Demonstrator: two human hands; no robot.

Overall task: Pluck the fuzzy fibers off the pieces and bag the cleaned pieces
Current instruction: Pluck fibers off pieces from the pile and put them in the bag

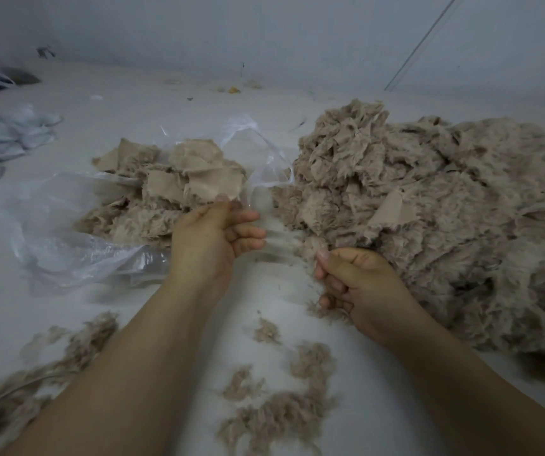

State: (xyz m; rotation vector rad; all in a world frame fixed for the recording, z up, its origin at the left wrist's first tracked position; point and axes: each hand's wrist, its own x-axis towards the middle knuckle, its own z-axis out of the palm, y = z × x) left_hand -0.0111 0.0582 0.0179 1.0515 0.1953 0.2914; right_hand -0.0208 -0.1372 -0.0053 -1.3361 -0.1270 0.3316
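— What are the hands doing?
— The left hand is pinching the edge of a tan piece just above its fingertips, fingers curled. The right hand is closing round a tuft of fibers, thumb pressing against the curled fingers. Blurred strands are stretching between the two hands.
— And the bag?
— The clear plastic bag is lying open to the left of the left hand, holding tan pieces with their smooth backing showing.
— The rest?
— A big pile of fuzzy pieces is sitting right of the right hand, touching it. Loose fluff is lying on the white table between the forearms, nearer than both hands.
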